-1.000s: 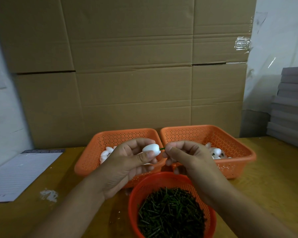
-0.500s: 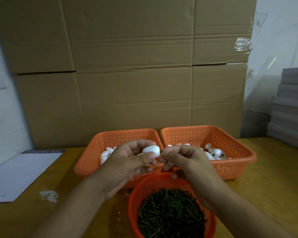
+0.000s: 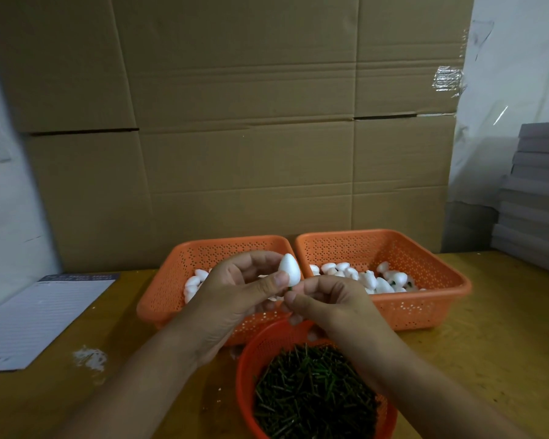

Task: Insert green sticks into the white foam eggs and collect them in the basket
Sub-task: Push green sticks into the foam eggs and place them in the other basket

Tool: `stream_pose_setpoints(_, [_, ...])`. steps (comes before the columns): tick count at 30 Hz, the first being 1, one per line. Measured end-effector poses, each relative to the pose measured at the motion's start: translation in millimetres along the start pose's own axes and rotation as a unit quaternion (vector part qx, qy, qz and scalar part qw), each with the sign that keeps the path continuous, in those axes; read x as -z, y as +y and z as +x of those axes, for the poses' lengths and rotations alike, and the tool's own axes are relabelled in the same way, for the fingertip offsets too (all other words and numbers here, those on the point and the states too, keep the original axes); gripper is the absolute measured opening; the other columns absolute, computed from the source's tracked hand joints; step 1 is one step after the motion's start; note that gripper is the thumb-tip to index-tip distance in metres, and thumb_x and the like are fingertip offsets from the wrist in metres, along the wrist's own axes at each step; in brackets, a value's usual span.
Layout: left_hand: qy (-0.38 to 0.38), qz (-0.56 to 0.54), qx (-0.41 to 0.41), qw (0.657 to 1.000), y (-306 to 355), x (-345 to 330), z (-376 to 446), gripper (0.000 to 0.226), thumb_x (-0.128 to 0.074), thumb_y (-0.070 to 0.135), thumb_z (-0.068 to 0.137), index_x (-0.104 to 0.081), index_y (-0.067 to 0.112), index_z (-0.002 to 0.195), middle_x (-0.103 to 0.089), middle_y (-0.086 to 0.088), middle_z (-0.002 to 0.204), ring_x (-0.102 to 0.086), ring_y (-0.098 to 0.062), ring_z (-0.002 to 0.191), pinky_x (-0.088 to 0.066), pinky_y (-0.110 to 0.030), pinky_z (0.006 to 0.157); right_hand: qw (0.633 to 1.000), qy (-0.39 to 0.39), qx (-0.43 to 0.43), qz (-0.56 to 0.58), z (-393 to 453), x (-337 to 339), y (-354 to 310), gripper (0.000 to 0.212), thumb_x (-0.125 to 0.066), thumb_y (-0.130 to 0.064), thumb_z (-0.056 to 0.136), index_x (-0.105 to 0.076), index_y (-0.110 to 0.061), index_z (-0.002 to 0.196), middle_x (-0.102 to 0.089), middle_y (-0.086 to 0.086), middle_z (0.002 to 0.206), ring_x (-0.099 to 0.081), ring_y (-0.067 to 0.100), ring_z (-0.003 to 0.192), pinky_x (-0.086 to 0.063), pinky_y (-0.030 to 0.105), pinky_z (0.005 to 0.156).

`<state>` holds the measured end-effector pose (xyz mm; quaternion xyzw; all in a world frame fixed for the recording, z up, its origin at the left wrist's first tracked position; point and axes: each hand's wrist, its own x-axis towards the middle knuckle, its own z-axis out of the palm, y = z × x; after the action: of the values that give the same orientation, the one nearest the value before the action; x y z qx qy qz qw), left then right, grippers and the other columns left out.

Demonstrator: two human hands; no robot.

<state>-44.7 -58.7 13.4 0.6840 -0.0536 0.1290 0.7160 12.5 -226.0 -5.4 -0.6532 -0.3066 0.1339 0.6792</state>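
Egg (image 3: 289,269) now stands pointy end up; half second ago it lay sideways. Left hand (image 3: 235,293) pinches it between thumb and fingers. Right hand (image 3: 324,299) pinches green stick (image 3: 289,289) just under egg, only tiny bit showing (rest looks pushed in). So this egg is likely done. Next: drop it in right basket (image 3: 425,307) with other finished eggs. Left basket (image 3: 159,299) holds plain eggs. Round basket (image 3: 244,359) of sticks sits nearest.

A single wide-angle head view looks forward and down from close above the bench (image 3: 488,359), facing a cardboard wall (image 3: 251,137) straight ahead. Both forearms reach in from the bottom edge, near the lens.
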Motion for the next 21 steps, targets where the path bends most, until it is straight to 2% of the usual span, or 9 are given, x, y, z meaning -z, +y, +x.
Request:
stream_pose_setpoints(3, [-0.015,0.011,-0.003,1.000,0.2,0.1,-0.6,0.037,-0.080,0.038,0.072,-0.076,0.025,0.107,-0.074,-0.008,0.116,-0.072,-0.019,0.097,-0.057,-0.026,0.079,1.000,0.001,0.002,-0.004,-0.8,-0.3,0.2,0.012,-0.070,-0.019,0.091,-0.074,-0.010,0.085,-0.070,0.004,0.070,-0.063,0.007,0.063,-0.047,0.019,0.053])
stream_pose_setpoints(10, [0.003,-0.027,-0.007,1.000,-1.8,1.0,0.9,0.036,-0.081,0.029,0.073,-0.075,0.025,0.108,-0.072,-0.009,0.111,-0.071,-0.018,0.090,-0.058,-0.027,0.074,0.999,0.030,0.005,0.019,-0.6,-2.9,-2.1,0.009,-0.074,-0.017,0.087,-0.073,-0.011,0.082,-0.067,0.004,0.065,-0.059,0.011,0.058,-0.046,0.021,0.049])
stream_pose_setpoints(17, [0.007,0.015,-0.021,1.000,-2.7,-1.9,0.5,0.028,-0.082,0.028,0.070,-0.076,0.033,0.097,-0.074,-0.008,0.108,-0.070,-0.017,0.087,-0.055,-0.028,0.073,0.999,0.041,0.011,-0.004,-0.7,-4.8,-1.4,0.012,-0.076,-0.015,0.085,-0.073,-0.007,0.077,-0.066,0.009,0.062,-0.054,0.022,0.059,-0.044,0.023,0.048])
stream_pose_setpoints(21, [-0.007,0.033,-0.024,0.999,-2.3,-0.5,-0.1,0.026,-0.082,0.030,0.074,-0.077,0.028,0.099,-0.076,-0.007,0.103,-0.069,-0.013,0.082,-0.053,-0.023,0.066,0.999,0.037,0.018,-0.016,-1.2,-4.5,-2.2,0.014,-0.078,-0.017,0.084,-0.074,-0.009,0.074,-0.066,0.008,0.061,-0.054,0.020,0.056,-0.044,0.023,0.048])
